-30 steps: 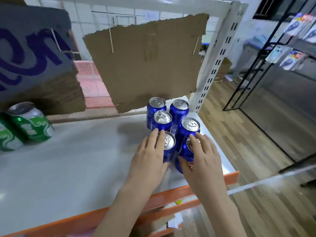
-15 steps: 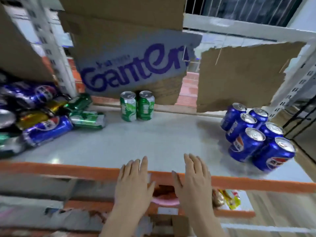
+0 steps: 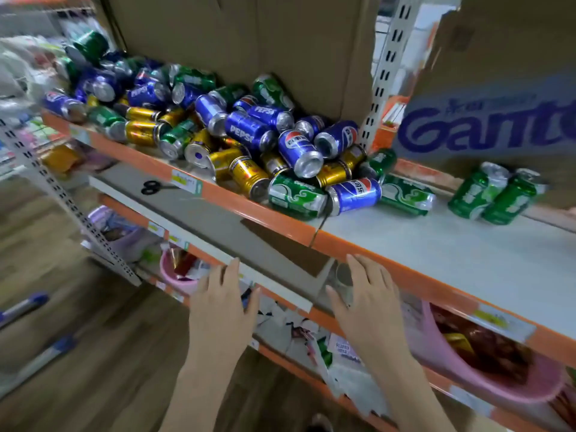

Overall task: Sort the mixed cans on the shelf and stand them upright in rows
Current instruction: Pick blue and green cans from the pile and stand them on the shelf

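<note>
Glossy metal cans [image 3: 249, 135], blue, green and gold, lie heaped on the shelf [image 3: 436, 244]; two green cans [image 3: 495, 193] stand. Left hand [image 3: 223, 310] and right hand [image 3: 371, 304] spread, empty.

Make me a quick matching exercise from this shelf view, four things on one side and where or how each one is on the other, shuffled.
Things:
1. two green cans
2. scissors
3. blue can nearest the shelf edge
4. left hand

States or places:
A. lying on its side at the front of the pile
B. on the lower shelf board
C. standing together right of the pile, below the printed cardboard box
D. empty, fingers spread, below the orange shelf edge

Pairs: 1-C, 2-B, 3-A, 4-D
</note>
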Demonstrator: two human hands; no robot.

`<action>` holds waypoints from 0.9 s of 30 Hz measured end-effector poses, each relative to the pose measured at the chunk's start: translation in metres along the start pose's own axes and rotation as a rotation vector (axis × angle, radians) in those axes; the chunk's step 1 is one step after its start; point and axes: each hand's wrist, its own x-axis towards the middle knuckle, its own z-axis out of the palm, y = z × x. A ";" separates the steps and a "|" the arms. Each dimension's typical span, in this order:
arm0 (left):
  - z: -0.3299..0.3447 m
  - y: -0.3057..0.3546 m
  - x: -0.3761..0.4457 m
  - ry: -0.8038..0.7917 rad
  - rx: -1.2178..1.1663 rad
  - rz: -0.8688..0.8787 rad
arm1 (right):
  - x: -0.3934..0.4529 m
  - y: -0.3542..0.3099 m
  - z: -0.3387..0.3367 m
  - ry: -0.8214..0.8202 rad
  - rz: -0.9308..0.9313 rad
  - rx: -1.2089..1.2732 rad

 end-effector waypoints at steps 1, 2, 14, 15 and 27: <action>-0.003 -0.009 0.003 0.015 0.003 -0.011 | 0.007 -0.009 0.004 -0.004 -0.016 0.007; -0.003 -0.018 0.006 0.023 0.016 -0.018 | 0.015 -0.017 0.009 -0.005 -0.028 0.013; -0.014 -0.082 0.140 0.050 0.035 -0.015 | 0.161 -0.085 0.042 0.267 -0.051 0.120; -0.018 -0.082 0.156 0.060 0.040 0.009 | 0.174 -0.090 0.041 0.284 -0.039 0.127; 0.000 -0.071 0.251 0.052 -0.001 0.249 | 0.292 -0.103 0.025 -0.080 0.111 -0.201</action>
